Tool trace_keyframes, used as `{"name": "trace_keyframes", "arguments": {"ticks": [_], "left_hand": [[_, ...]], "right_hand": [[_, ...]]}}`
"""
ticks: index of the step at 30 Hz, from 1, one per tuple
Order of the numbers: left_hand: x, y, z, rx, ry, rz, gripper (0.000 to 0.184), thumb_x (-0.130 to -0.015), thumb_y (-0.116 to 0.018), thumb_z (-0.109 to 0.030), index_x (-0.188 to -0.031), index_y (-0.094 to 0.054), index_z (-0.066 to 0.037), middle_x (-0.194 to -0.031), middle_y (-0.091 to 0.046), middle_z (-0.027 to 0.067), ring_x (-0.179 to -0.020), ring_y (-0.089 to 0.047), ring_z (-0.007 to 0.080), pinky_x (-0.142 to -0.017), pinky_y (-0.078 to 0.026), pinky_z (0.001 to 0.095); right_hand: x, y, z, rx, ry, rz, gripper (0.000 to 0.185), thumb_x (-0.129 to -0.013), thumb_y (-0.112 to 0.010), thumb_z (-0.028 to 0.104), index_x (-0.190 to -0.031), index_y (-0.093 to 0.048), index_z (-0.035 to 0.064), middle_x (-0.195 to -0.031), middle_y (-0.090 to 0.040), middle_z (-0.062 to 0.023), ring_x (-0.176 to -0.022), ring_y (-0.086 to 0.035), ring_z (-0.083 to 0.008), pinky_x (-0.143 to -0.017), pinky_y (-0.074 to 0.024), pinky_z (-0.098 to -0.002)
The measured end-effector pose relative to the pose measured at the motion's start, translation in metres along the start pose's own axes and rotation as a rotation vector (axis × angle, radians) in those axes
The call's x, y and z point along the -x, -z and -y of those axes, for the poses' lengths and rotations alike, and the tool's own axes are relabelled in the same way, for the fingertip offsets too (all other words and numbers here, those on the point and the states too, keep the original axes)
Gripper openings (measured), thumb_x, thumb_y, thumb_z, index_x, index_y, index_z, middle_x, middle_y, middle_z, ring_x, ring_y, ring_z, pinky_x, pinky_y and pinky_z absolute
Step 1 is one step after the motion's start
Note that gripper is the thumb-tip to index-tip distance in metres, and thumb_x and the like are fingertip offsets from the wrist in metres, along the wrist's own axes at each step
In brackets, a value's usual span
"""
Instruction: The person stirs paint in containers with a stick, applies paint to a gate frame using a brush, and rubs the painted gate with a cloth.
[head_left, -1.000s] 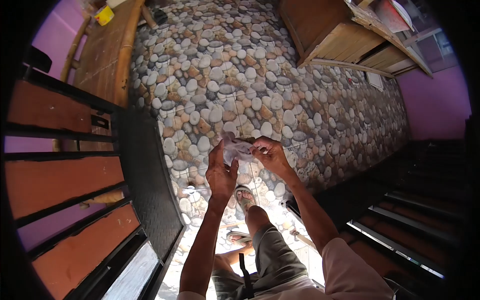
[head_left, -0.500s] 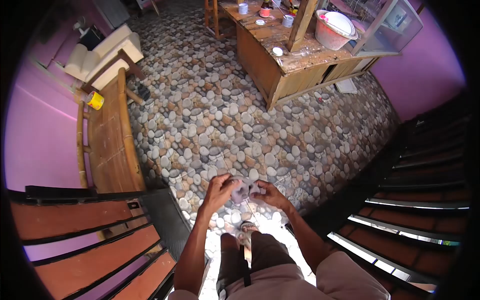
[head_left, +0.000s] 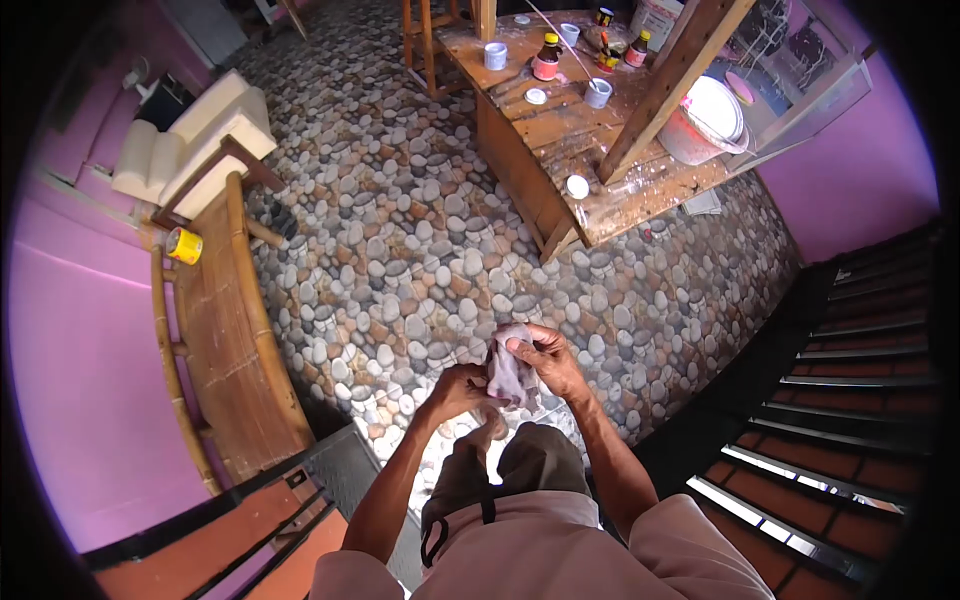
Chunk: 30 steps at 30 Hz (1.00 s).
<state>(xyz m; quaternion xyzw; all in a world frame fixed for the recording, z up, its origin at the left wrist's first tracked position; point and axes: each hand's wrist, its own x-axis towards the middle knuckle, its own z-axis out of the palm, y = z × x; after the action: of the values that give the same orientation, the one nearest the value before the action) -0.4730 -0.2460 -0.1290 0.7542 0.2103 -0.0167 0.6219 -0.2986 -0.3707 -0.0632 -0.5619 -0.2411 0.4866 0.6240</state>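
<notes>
A crumpled greyish-pink rag (head_left: 512, 380) hangs between my two hands, above the pebble-patterned floor and in front of my legs. My right hand (head_left: 552, 362) grips its upper part, the thumb lying across the front of the fabric. Lower down and to the left, my left hand (head_left: 460, 392) has its fingers closed on the rag's side edge. Some of the fingertips on both hands are hidden by the folds.
A paint-spattered wooden table (head_left: 545, 122) at upper right bears a white-lidded bucket (head_left: 690, 138), a bottle (head_left: 546, 60), a grey paint cup (head_left: 598, 94) and a round lid (head_left: 577, 187). Left is a bamboo bench (head_left: 225, 330) with a yellow can (head_left: 184, 246). Slatted dark gates (head_left: 820, 400) flank me.
The table and bench have come nearer in my view. The rag, earlier stretched sideways between my hands, now hangs more upright, with my right hand higher and my left hand lower.
</notes>
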Motion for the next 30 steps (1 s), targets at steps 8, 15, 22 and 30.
{"name": "trace_keyframes", "arguments": {"ticks": [8, 15, 22, 30], "left_hand": [[-0.154, 0.124, -0.083, -0.285, 0.058, -0.278, 0.033, -0.075, -0.072, -0.014, -0.105, -0.063, -0.005, -0.102, -0.068, 0.0129, -0.086, -0.067, 0.0278, -0.076, -0.052, 0.0381], [-0.403, 0.164, -0.158, -0.407, -0.333, -0.510, 0.054, -0.078, -0.076, -0.029, -0.119, -0.054, -0.002, -0.113, -0.064, 0.0160, -0.101, -0.063, 0.0296, -0.085, -0.050, 0.0405], [-0.614, 0.180, -0.190, -0.515, -0.448, -0.692, 0.070, -0.070, -0.080, -0.036, -0.125, -0.050, -0.005, -0.115, -0.061, 0.0203, -0.104, -0.060, 0.0337, -0.092, -0.044, 0.0444], [-0.670, 0.179, -0.177, -0.481, -0.488, -0.630, 0.058, -0.062, -0.085, -0.033, -0.110, -0.062, -0.011, -0.099, -0.068, 0.0102, -0.093, -0.063, 0.0320, -0.086, -0.045, 0.0438]], "right_hand": [[-0.086, 0.033, 0.033, -0.092, -0.009, -0.176, 0.018, -0.093, -0.059, 0.014, -0.107, -0.065, 0.0040, -0.087, -0.064, 0.0033, -0.074, -0.056, -0.0058, -0.069, -0.0468, -0.0233], [-0.158, 0.060, 0.040, -0.173, -0.121, -0.225, 0.013, -0.090, -0.066, 0.014, -0.099, -0.065, 0.0053, -0.084, -0.063, 0.0051, -0.077, -0.054, -0.0037, -0.070, -0.0447, -0.0218], [-0.219, 0.089, 0.026, -0.215, -0.183, -0.151, 0.020, -0.089, -0.065, 0.006, -0.108, -0.065, 0.0019, -0.145, -0.043, -0.0109, -0.128, -0.042, -0.0152, -0.102, -0.0358, -0.0296], [-0.264, 0.107, 0.041, -0.206, -0.286, -0.066, 0.008, -0.093, -0.061, 0.013, -0.097, -0.063, 0.0058, -0.087, -0.059, 0.0036, -0.080, -0.052, -0.0049, -0.071, -0.0455, -0.0226]]}}
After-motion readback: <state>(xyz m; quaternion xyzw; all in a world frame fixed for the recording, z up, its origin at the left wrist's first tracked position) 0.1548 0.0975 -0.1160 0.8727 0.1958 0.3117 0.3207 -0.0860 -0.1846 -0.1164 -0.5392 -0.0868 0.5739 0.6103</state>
